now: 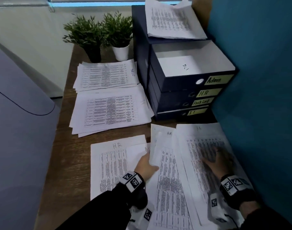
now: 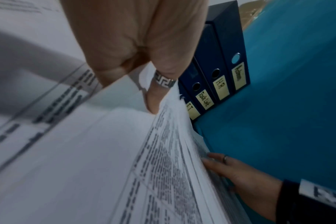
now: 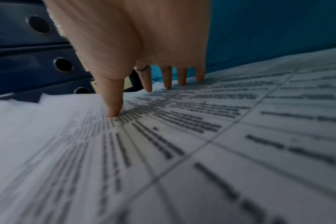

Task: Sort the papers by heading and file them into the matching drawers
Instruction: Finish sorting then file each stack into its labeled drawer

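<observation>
A dark blue drawer unit (image 1: 185, 97) stands at the back right, labelled Admin, H.R, Task List and IT from top down. Its Admin drawer (image 1: 191, 63) is pulled open with a sheet inside. My left hand (image 1: 146, 165) grips the left edge of a sheaf of HR papers (image 1: 168, 171), thumb on top and fingers underneath. The left wrist view shows the lifted HR papers (image 2: 163, 151) against my left hand (image 2: 152, 94). My right hand (image 1: 215, 156) presses flat with spread fingers on the right-hand HR stack (image 1: 200, 163); the right wrist view shows its fingertips (image 3: 113, 112) on the print.
A single HR sheet (image 1: 112, 161) lies at the front left. Two more paper stacks (image 1: 108, 107) lie behind it, and loose sheets (image 1: 173, 20) rest on the unit. Two potted plants (image 1: 98, 35) stand at the back. A teal partition (image 1: 266, 97) bounds the right.
</observation>
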Motion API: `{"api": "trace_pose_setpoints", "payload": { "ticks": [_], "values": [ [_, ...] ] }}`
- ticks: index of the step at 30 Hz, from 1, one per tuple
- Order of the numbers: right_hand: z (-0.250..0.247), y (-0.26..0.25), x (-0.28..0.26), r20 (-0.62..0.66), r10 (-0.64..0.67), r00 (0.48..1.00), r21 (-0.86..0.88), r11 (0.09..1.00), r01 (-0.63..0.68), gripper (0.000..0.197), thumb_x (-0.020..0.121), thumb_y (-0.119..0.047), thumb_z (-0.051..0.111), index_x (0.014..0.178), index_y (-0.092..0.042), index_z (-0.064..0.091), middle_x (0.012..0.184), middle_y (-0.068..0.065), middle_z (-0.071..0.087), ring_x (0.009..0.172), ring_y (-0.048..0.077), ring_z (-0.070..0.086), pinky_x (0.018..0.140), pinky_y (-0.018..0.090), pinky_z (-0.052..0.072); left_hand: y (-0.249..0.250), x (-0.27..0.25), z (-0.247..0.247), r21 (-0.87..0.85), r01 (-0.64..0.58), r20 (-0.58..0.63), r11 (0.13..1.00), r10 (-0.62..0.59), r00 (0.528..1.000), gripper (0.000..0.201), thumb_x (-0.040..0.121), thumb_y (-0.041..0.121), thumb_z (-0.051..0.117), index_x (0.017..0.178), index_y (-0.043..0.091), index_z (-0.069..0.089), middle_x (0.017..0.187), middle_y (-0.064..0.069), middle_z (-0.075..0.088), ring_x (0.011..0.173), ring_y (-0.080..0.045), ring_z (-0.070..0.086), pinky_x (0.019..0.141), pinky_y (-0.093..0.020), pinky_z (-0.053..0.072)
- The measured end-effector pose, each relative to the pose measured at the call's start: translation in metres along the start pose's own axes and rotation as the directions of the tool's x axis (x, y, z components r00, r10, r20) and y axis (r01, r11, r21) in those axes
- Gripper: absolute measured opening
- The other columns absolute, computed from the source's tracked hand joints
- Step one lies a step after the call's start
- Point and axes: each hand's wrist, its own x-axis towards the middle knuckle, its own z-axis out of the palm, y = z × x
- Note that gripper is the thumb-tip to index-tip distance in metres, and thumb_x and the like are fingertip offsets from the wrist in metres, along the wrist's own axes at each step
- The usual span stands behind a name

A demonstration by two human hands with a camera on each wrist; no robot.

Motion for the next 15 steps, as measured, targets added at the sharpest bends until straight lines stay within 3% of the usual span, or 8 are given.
{"api": "trace_pose_setpoints", "payload": {
  "ticks": [3, 6, 10, 13, 15],
  "values": [
    [-0.004, 0.007, 0.000, 0.033, 0.104, 0.994, -0.022, 0.994, -0.103, 0.108, 0.061, -0.054, 0.077, 0.145, -0.016, 0.022, 0.151, 0.016, 0.024, 0.138, 0.037, 0.022, 0.113, 0.051, 0.021, -0.005, -0.001, -0.007, -0.124, 0.018, -0.077, 0.992, -0.027, 0.997, 0.049, 0.076, -0.007, 0.066, 0.122, 0.003, 0.055, 0.121, -0.014, 0.062, 0.112, -0.028, 0.058, 0.098, -0.037, 0.044],
    [-0.003, 0.010, 0.004, 0.029, 0.110, 0.993, 0.014, 0.994, -0.111, 0.129, 0.048, -0.059, 0.081, 0.148, -0.027, 0.006, 0.154, 0.013, 0.019, 0.139, 0.039, 0.019, 0.112, 0.058, 0.019, -0.009, -0.002, -0.021, -0.178, 0.008, -0.151, 0.984, -0.035, 0.988, 0.047, 0.073, -0.009, 0.068, 0.118, 0.001, 0.058, 0.114, -0.015, 0.065, 0.105, -0.029, 0.061, 0.090, -0.037, 0.049],
    [-0.002, 0.005, 0.005, 0.003, 0.111, 0.994, 0.103, 0.988, -0.111, 0.132, 0.042, -0.045, 0.088, 0.148, -0.019, 0.013, 0.150, 0.016, 0.026, 0.136, 0.037, 0.028, 0.110, 0.055, 0.026, -0.017, -0.001, -0.036, -0.260, -0.026, -0.256, 0.965, -0.044, 0.966, 0.041, 0.068, -0.006, 0.074, 0.106, 0.006, 0.063, 0.100, -0.010, 0.067, 0.094, -0.027, 0.063, 0.084, -0.035, 0.051],
    [-0.011, 0.002, 0.005, -0.073, 0.118, 0.990, 0.148, 0.983, -0.106, 0.133, 0.029, -0.041, 0.089, 0.142, -0.012, 0.026, 0.140, 0.022, 0.040, 0.128, 0.039, 0.039, 0.103, 0.055, 0.036, -0.023, 0.001, -0.039, -0.294, -0.032, -0.301, 0.955, -0.060, 0.952, 0.034, 0.060, -0.003, 0.081, 0.085, 0.013, 0.063, 0.096, -0.014, 0.070, 0.090, -0.029, 0.066, 0.088, -0.044, 0.053],
    [-0.016, 0.000, 0.002, -0.060, 0.156, 0.986, 0.140, 0.979, -0.146, 0.135, 0.034, -0.039, 0.091, 0.145, -0.015, 0.018, 0.143, 0.022, 0.033, 0.131, 0.040, 0.033, 0.105, 0.057, 0.033, -0.025, 0.002, -0.037, -0.312, -0.036, -0.310, 0.949, -0.066, 0.949, 0.036, 0.056, -0.001, 0.084, 0.081, 0.014, 0.063, 0.088, -0.013, 0.071, 0.088, -0.030, 0.067, 0.086, -0.048, 0.054]
  ]
}}
